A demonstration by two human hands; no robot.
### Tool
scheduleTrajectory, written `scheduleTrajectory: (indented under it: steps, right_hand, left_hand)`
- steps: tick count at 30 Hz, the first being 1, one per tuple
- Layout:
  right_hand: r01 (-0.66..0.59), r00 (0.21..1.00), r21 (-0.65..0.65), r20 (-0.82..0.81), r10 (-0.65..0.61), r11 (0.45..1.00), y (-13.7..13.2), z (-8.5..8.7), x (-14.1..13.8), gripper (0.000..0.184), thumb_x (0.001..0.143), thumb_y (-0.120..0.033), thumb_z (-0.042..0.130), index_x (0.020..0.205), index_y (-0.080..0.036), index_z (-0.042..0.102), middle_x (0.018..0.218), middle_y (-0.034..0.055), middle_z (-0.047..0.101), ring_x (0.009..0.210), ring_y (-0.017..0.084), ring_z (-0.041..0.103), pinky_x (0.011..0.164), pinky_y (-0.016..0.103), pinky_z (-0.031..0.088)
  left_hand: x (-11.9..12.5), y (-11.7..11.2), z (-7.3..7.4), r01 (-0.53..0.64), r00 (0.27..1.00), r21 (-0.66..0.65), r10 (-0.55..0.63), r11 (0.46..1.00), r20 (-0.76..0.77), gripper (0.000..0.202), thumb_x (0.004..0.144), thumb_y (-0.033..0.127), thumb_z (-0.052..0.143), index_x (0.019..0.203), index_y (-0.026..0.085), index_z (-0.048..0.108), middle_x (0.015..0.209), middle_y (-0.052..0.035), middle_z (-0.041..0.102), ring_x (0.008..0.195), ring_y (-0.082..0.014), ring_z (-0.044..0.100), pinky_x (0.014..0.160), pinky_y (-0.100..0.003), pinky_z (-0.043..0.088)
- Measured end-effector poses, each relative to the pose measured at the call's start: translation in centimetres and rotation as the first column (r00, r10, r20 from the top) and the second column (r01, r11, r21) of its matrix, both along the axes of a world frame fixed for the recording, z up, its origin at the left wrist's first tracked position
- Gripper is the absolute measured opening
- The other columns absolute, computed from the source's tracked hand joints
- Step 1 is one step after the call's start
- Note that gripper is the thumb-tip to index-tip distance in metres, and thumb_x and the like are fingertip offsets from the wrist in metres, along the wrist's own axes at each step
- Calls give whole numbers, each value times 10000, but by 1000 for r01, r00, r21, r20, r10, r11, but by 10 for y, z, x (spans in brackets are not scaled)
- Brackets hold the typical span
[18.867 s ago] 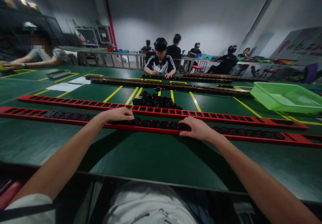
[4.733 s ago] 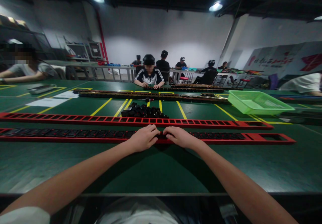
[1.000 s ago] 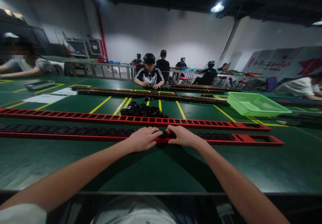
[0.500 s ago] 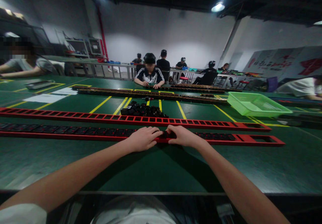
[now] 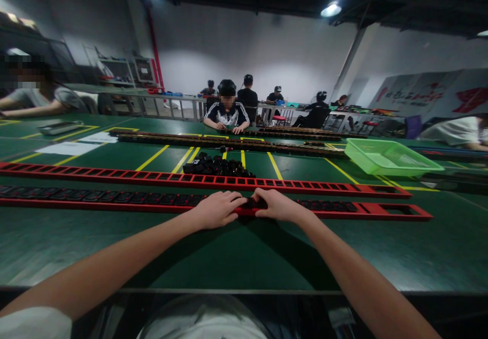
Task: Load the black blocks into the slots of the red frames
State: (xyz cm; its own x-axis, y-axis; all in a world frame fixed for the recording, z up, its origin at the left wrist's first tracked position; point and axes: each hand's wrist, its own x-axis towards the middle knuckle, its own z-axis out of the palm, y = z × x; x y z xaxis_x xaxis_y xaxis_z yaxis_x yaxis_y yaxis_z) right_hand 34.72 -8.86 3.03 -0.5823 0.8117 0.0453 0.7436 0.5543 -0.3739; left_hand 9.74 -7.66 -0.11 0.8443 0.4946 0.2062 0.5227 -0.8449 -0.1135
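Observation:
Close to me, a long red frame [image 5: 400, 216] lies across the table, its slots holding a row of square black pieces [image 5: 131, 197] with small red marks. My left hand [image 5: 215, 210] is closed over this frame, thumb at the near edge and fingers across the top. Just to its right, my right hand [image 5: 280, 205] curls its thumb and fingers around a black piece [image 5: 250, 203] in the frame. The fingers partly hide that piece. Behind the hands lies a second red frame [image 5: 328, 187] with open slots, and beyond it a pile of loose black pieces [image 5: 217, 165].
A green plastic basket [image 5: 392, 158] stands at the right. Long dark strips [image 5: 282, 147] lie across the green table [image 5: 244, 263] farther back. White papers [image 5: 72, 148] and a metal tray [image 5: 59, 127] are at the left. A co-worker [image 5: 227, 108] sits opposite; other people are around.

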Motion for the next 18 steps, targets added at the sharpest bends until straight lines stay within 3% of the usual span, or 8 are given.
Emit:
scheduleTrajectory:
  steps: [18]
  right_hand:
    - [-5, 1000, -15, -15, 5, 1000, 0, 1, 0, 290, 789, -283, 732, 1004, -209, 551, 961, 27, 639, 819, 186, 585, 694, 268, 417]
  left_hand:
    - [0, 0, 0, -9, 1000, -6, 9, 1000, 1, 478, 957, 329, 493, 1412, 226, 391, 1364, -91, 521, 1159, -245, 555, 943, -372, 462]
